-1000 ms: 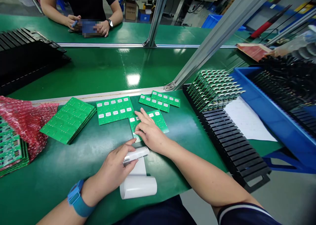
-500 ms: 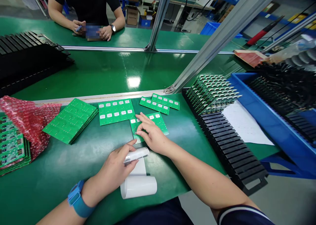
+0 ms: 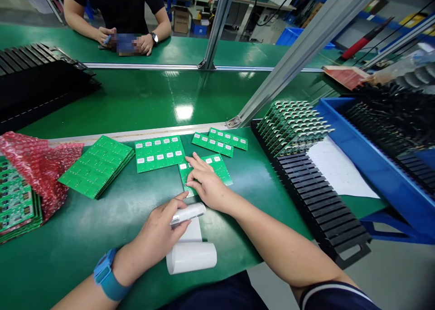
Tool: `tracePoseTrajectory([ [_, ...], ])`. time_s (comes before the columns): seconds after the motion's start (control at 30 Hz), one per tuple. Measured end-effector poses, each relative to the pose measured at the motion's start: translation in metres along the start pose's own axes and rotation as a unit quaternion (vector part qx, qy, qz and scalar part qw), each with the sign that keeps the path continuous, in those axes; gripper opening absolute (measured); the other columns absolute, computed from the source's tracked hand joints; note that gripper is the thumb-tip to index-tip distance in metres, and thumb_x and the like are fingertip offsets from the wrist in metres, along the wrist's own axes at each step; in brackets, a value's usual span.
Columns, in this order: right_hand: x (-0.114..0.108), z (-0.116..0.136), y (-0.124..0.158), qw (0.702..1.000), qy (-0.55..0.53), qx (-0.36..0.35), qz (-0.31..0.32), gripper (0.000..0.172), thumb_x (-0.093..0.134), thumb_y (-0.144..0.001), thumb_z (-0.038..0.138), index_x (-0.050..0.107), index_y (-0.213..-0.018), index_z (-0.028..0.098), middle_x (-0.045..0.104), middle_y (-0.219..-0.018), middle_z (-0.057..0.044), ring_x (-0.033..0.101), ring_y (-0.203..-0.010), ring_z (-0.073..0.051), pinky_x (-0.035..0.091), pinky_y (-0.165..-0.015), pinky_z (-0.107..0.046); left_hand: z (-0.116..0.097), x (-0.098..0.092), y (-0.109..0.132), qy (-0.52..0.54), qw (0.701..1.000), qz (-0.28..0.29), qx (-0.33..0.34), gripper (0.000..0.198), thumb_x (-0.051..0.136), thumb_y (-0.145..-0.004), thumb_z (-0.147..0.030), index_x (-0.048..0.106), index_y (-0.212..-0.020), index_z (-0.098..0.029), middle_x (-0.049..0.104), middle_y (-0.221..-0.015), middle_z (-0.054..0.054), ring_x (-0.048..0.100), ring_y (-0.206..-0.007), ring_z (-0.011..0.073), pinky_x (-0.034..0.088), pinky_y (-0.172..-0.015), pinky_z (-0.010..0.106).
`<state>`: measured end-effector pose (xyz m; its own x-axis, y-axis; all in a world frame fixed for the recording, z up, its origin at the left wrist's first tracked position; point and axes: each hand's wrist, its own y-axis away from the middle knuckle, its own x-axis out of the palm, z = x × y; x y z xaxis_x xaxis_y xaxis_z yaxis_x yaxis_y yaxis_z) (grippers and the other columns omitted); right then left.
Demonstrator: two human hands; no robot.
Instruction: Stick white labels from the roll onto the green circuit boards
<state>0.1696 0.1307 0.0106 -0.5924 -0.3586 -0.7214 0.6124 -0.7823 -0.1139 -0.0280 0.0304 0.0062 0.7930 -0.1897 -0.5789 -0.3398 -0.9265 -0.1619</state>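
Observation:
My left hand (image 3: 166, 224) is closed around the rolled end of a white label strip (image 3: 188, 214). The strip runs down to a larger white roll (image 3: 192, 258) lying on the bench. My right hand (image 3: 207, 183) rests over a green circuit board panel (image 3: 221, 170) bearing white labels along its top row. Its thumb and index finger are pinched together low over the board's left part; whatever they hold is too small to make out. The hand covers much of that panel. Just left lies another panel (image 3: 159, 153) with two rows of white labels.
Two narrow labelled boards (image 3: 219, 142) lie behind. Left are stacked green panels (image 3: 97, 167) and red bubble wrap (image 3: 37, 165). A black slotted rack (image 3: 316, 201) holding upright boards (image 3: 294, 126) and a blue bin (image 3: 380, 165) stand right. Across a metal frame (image 3: 306, 42) sits a person (image 3: 115, 11).

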Motion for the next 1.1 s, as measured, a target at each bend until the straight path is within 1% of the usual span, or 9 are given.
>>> tracePoseTrajectory([
  [0.3, 0.006, -0.003, 0.000, 1.000, 0.028, -0.008, -0.011, 0.011, 0.055, -0.099, 0.015, 0.060, -0.090, 0.017, 0.040, -0.161, -0.021, 0.017, -0.158, -0.036, 0.030, -0.118, -0.067, 0.000, 0.000, 0.001, 0.001, 1.000, -0.001, 0.003, 0.026, 0.065, -0.088, -0.011, 0.053, -0.105, -0.026, 0.072, -0.133, 0.014, 0.073, -0.118, 0.0289, 0.063, -0.083, 0.036],
  [0.5, 0.010, -0.003, 0.002, 0.999, 0.040, -0.017, -0.032, 0.006, 0.059, -0.098, 0.016, 0.061, -0.093, 0.018, 0.046, -0.157, -0.020, 0.026, -0.156, -0.035, 0.032, -0.117, -0.067, 0.004, 0.001, 0.004, 0.025, 1.000, 0.001, -0.015, 0.023, 0.064, -0.089, -0.013, 0.056, -0.106, -0.025, 0.071, -0.135, 0.013, 0.072, -0.119, 0.0283, 0.062, -0.089, 0.038],
  [0.57, 0.011, -0.002, 0.002, 0.998, 0.038, -0.017, -0.042, 0.005, 0.060, -0.096, 0.014, 0.061, -0.099, 0.019, 0.048, -0.156, -0.020, 0.031, -0.155, -0.034, 0.034, -0.117, -0.065, 0.004, 0.002, 0.006, 0.036, 0.999, 0.002, -0.030, 0.024, 0.064, -0.088, -0.012, 0.057, -0.107, -0.025, 0.070, -0.136, 0.013, 0.071, -0.120, 0.0274, 0.061, -0.091, 0.037],
  [0.63, 0.010, -0.003, 0.001, 0.998, 0.038, -0.001, -0.056, 0.021, 0.064, -0.093, 0.013, 0.060, -0.113, 0.019, 0.052, -0.153, -0.019, 0.037, -0.151, -0.034, 0.036, -0.117, -0.063, 0.002, 0.002, 0.006, 0.047, 0.997, 0.008, -0.055, 0.028, 0.064, -0.085, -0.009, 0.058, -0.108, -0.025, 0.072, -0.133, 0.011, 0.070, -0.121, 0.0267, 0.060, -0.092, 0.035],
  [0.73, 0.008, -0.007, -0.006, 0.996, 0.041, 0.036, -0.074, 0.053, 0.075, -0.086, 0.016, 0.053, -0.134, 0.021, 0.055, -0.150, -0.017, 0.048, -0.143, -0.034, 0.039, -0.116, -0.059, 0.000, 0.002, 0.004, 0.048, 0.995, 0.012, -0.091, 0.034, 0.066, -0.080, -0.004, 0.059, -0.106, -0.025, 0.069, -0.138, 0.010, 0.068, -0.126, 0.0265, 0.056, -0.100, 0.036],
  [0.83, 0.004, -0.007, -0.014, 0.995, 0.045, 0.056, -0.074, 0.068, 0.081, -0.081, 0.021, 0.051, -0.142, 0.020, 0.057, -0.146, -0.016, 0.051, -0.138, -0.034, 0.039, -0.115, -0.057, -0.001, 0.001, 0.002, 0.041, 0.992, 0.013, -0.114, 0.036, 0.066, -0.075, -0.003, 0.059, -0.102, -0.025, 0.065, -0.145, 0.010, 0.065, -0.128, 0.0283, 0.052, -0.104, 0.040],
  [0.9, 0.001, -0.004, -0.017, 0.994, 0.044, 0.068, -0.074, 0.066, 0.083, -0.079, 0.021, 0.054, -0.139, 0.020, 0.060, -0.140, -0.016, 0.053, -0.133, -0.034, 0.040, -0.113, -0.056, -0.003, 0.000, 0.002, 0.043, 0.991, 0.014, -0.124, 0.037, 0.066, -0.073, -0.002, 0.059, -0.102, -0.025, 0.063, -0.146, 0.010, 0.064, -0.129, 0.0301, 0.050, -0.106, 0.043],
  [1.0, 0.001, 0.000, -0.018, 0.993, 0.039, 0.082, -0.081, 0.058, 0.085, -0.077, 0.021, 0.061, -0.129, 0.020, 0.065, -0.131, -0.014, 0.057, -0.125, -0.033, 0.043, -0.108, -0.052, -0.005, -0.002, 0.003, 0.055, 0.991, 0.006, -0.123, 0.035, 0.067, -0.071, -0.004, 0.060, -0.099, -0.024, 0.067, -0.142, 0.010, 0.064, -0.128, 0.0315, 0.047, -0.107, 0.044],
  [1.1, 0.005, 0.002, -0.018, 0.990, 0.043, 0.089, -0.099, 0.050, 0.088, -0.075, 0.022, 0.065, -0.119, 0.020, 0.067, -0.124, -0.012, 0.059, -0.120, -0.033, 0.043, -0.104, -0.051, -0.004, -0.004, 0.003, 0.091, 0.989, -0.017, -0.116, 0.031, 0.068, -0.069, -0.005, 0.062, -0.093, -0.022, 0.074, -0.126, 0.009, 0.068, -0.117, 0.0297, 0.047, -0.101, 0.040],
])
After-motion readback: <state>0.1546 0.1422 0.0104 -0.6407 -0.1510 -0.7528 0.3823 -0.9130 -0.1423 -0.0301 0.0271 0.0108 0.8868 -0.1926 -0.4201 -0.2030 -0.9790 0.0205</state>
